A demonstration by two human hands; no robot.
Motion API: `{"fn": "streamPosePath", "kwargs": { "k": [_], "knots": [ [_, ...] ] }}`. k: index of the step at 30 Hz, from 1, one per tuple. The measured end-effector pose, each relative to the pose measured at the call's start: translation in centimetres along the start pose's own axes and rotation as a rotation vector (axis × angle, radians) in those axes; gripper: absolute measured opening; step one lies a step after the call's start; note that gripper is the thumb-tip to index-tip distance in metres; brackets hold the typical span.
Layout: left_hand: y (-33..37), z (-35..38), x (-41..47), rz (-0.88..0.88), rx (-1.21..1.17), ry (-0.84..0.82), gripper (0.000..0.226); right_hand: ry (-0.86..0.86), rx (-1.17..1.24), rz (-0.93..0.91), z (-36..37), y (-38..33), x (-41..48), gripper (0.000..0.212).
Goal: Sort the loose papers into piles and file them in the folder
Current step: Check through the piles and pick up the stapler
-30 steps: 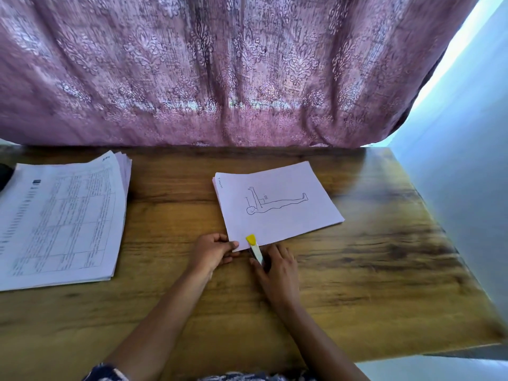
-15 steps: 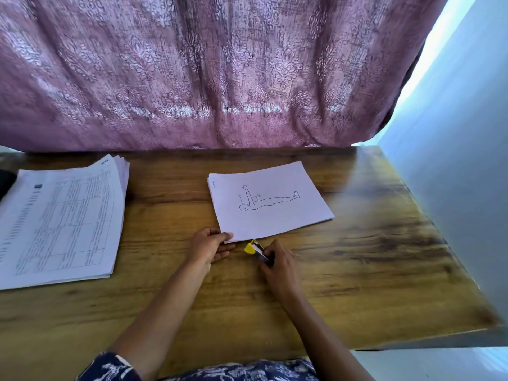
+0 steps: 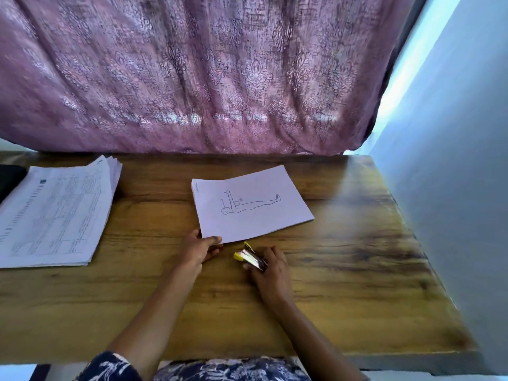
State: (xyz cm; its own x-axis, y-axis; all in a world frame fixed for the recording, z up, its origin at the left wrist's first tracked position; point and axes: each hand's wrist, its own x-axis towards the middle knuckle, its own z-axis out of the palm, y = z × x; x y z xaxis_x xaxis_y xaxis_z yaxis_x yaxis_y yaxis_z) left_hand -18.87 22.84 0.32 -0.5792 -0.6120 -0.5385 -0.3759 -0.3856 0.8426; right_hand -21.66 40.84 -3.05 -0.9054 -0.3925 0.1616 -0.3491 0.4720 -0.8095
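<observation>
A small stack of white papers (image 3: 255, 207), the top sheet showing a line drawing of a lying figure, rests in the middle of the wooden table (image 3: 357, 265). My left hand (image 3: 199, 248) pinches its near left corner. Just right of that corner, my right hand (image 3: 270, 270) grips a small yellow and silver stapler (image 3: 247, 255), held just off the paper's near edge. A larger pile of printed forms (image 3: 52, 213) lies at the table's left.
A pink patterned curtain (image 3: 192, 78) hangs behind the table's far edge. A pale wall (image 3: 453, 188) runs along the right side. A dark object (image 3: 11, 180) peeks out at the far left, behind the printed pile.
My right hand has drawn the stapler back from the paper's near corner and tilted it on its side. My left hand stays on the corner. The camera tilted slightly.
</observation>
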Motion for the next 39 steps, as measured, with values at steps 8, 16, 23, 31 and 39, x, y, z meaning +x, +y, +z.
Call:
{"fn": "streamPosePath", "kwargs": {
  "k": [8,16,23,31,39],
  "knots": [
    [-3.2,7.4,-3.2,-0.019,-0.036,-0.057,0.021,0.286,0.035,0.187,-14.2,7.9,1.9,0.034],
    [-5.7,15.6,-6.6,0.029,-0.084,-0.062,0.019,0.423,-0.357,0.300,-23.8,15.9,2.6,0.028],
    [-6.6,16.9,-8.5,0.128,-0.153,0.036,0.012,0.385,-0.562,0.263,-24.1,16.7,2.8,0.044],
    [-3.5,13.1,-11.0,0.552,0.202,0.173,0.020,0.094,-0.273,-0.163,-18.5,9.0,9.9,0.062],
    [6.4,1.4,-13.7,0.680,0.279,0.308,0.010,-0.327,0.272,-0.087,-10.5,0.4,16.6,0.103]
  ]
}}
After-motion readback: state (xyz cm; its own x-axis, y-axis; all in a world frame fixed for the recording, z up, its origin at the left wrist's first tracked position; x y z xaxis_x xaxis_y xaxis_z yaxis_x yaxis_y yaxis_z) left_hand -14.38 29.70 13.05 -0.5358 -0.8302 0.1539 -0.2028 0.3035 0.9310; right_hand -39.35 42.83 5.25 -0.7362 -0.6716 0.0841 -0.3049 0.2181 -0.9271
